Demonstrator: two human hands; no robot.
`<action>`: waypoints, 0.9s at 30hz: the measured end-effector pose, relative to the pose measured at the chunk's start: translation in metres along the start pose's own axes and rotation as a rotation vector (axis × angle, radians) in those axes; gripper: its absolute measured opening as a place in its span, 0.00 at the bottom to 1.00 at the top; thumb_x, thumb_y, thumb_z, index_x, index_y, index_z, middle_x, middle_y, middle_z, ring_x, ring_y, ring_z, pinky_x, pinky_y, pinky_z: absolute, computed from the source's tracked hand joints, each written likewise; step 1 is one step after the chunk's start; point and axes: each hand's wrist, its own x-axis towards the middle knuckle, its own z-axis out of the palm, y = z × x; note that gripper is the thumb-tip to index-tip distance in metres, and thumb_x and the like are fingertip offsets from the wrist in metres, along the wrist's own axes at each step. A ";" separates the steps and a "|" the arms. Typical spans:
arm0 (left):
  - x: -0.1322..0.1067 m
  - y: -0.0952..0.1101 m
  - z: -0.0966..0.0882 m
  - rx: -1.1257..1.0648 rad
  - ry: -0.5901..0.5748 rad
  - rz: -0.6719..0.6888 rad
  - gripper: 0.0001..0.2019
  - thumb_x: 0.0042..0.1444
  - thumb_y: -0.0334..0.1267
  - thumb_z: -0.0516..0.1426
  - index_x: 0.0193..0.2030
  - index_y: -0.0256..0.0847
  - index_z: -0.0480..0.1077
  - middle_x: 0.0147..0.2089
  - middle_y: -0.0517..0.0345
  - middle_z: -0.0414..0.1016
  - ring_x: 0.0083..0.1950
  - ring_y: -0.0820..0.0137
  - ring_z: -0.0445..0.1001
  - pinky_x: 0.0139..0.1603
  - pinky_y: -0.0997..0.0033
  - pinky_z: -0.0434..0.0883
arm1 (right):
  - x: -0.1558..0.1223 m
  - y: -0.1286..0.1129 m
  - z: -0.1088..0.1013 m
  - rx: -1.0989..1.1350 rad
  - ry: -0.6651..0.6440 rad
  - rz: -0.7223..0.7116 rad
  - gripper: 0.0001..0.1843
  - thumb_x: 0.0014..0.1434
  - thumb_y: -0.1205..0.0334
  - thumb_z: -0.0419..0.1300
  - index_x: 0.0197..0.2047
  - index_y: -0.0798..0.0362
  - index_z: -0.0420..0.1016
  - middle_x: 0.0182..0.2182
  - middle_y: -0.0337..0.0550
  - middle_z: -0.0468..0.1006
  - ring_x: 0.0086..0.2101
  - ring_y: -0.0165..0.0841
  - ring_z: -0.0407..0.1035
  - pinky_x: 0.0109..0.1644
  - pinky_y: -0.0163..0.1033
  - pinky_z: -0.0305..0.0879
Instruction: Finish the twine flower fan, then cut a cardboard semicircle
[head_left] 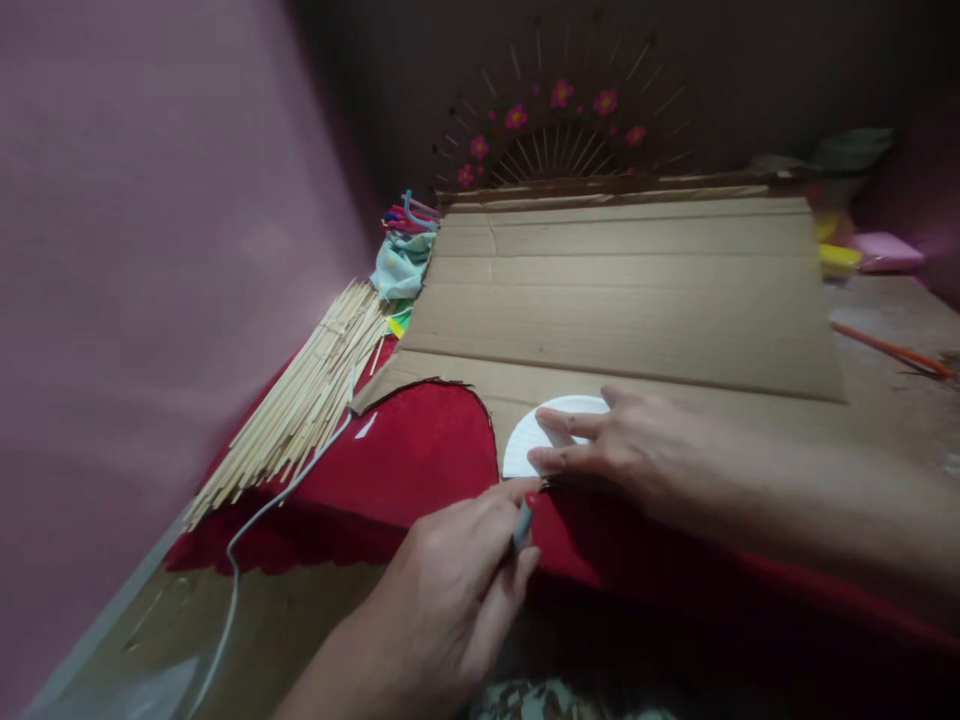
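Note:
My left hand [457,580] is closed round a slim pen [523,522] with a grey barrel and a red end, close to the front edge of the cardboard. My right hand [622,440] lies with fingers spread on a white half-round piece [525,445], pressing it flat. Beneath that piece is a large brown cardboard sheet [615,310] with creases across it. A rounded bite is cut out of the sheet's front left, where red cloth [435,450] shows. Part of the white piece is hidden under my right hand.
Thin wooden sticks [315,390] lie bundled at the left, with a white cable [262,510] running past them. A pale blue cloth [403,265] sits beyond. Behind the cardboard stands a dark fan [559,130] with pink flowers. An orange stick [892,348] lies at right.

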 end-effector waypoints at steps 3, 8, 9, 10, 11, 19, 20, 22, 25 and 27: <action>-0.002 -0.002 0.004 0.210 0.040 0.107 0.08 0.57 0.29 0.48 0.43 0.36 0.64 0.53 0.46 0.69 0.46 0.69 0.71 0.47 0.69 0.69 | 0.000 0.002 0.000 0.014 -0.012 -0.014 0.18 0.58 0.66 0.51 0.51 0.42 0.68 0.46 0.43 0.72 0.24 0.27 0.64 0.29 0.38 0.53; -0.007 -0.006 0.024 0.587 0.148 0.282 0.10 0.55 0.28 0.44 0.35 0.34 0.66 0.55 0.33 0.67 0.39 0.63 0.74 0.33 0.65 0.72 | 0.002 0.004 0.001 -0.007 0.009 -0.041 0.19 0.58 0.66 0.51 0.51 0.42 0.67 0.45 0.44 0.71 0.23 0.27 0.62 0.28 0.38 0.52; -0.007 -0.007 0.029 0.633 0.188 0.311 0.11 0.54 0.26 0.43 0.34 0.34 0.66 0.55 0.32 0.67 0.37 0.63 0.74 0.32 0.65 0.71 | 0.002 0.005 0.002 -0.003 0.007 -0.055 0.18 0.58 0.66 0.51 0.51 0.43 0.67 0.44 0.44 0.71 0.24 0.27 0.62 0.29 0.37 0.51; -0.008 -0.007 0.032 0.665 0.213 0.324 0.12 0.54 0.25 0.42 0.32 0.35 0.65 0.55 0.32 0.67 0.36 0.64 0.74 0.32 0.65 0.71 | 0.002 0.005 0.002 0.003 0.003 -0.071 0.18 0.58 0.66 0.51 0.51 0.44 0.67 0.43 0.45 0.71 0.24 0.27 0.62 0.29 0.37 0.51; -0.009 -0.008 0.035 0.682 0.220 0.328 0.13 0.54 0.25 0.41 0.32 0.35 0.65 0.55 0.33 0.67 0.35 0.65 0.74 0.33 0.65 0.71 | 0.002 0.005 0.001 0.012 -0.002 -0.081 0.18 0.58 0.67 0.51 0.51 0.45 0.68 0.43 0.45 0.71 0.24 0.27 0.62 0.29 0.37 0.51; -0.007 -0.006 0.016 0.518 0.085 0.304 0.11 0.54 0.27 0.45 0.36 0.35 0.67 0.54 0.34 0.69 0.34 0.66 0.75 0.33 0.67 0.73 | 0.004 0.012 -0.008 0.099 -0.077 -0.101 0.18 0.58 0.69 0.53 0.50 0.45 0.68 0.38 0.42 0.71 0.22 0.25 0.57 0.27 0.36 0.48; -0.006 -0.005 0.010 0.416 0.058 0.266 0.10 0.55 0.28 0.45 0.36 0.36 0.67 0.53 0.38 0.70 0.36 0.67 0.75 0.35 0.69 0.74 | 0.005 0.014 -0.009 0.113 -0.095 -0.112 0.19 0.57 0.69 0.53 0.51 0.46 0.68 0.38 0.43 0.71 0.22 0.25 0.57 0.27 0.36 0.48; -0.004 -0.002 -0.004 0.173 0.041 0.155 0.09 0.56 0.30 0.47 0.35 0.40 0.68 0.50 0.47 0.73 0.40 0.70 0.74 0.38 0.75 0.73 | 0.005 0.018 -0.012 0.156 -0.144 -0.147 0.18 0.57 0.67 0.55 0.52 0.48 0.68 0.39 0.44 0.70 0.23 0.24 0.58 0.28 0.35 0.49; -0.002 0.001 -0.017 -0.115 0.174 0.000 0.07 0.56 0.33 0.51 0.32 0.43 0.70 0.38 0.55 0.75 0.36 0.70 0.74 0.33 0.77 0.73 | 0.008 0.024 -0.022 0.214 -0.224 -0.192 0.16 0.58 0.66 0.55 0.50 0.51 0.70 0.38 0.45 0.70 0.26 0.25 0.60 0.29 0.34 0.51; 0.001 0.002 -0.020 -0.226 0.312 -0.083 0.05 0.54 0.35 0.54 0.31 0.45 0.71 0.32 0.58 0.74 0.33 0.69 0.73 0.28 0.76 0.73 | 0.010 0.025 -0.031 0.227 -0.272 -0.199 0.14 0.58 0.66 0.54 0.49 0.50 0.71 0.39 0.44 0.71 0.27 0.25 0.62 0.30 0.33 0.52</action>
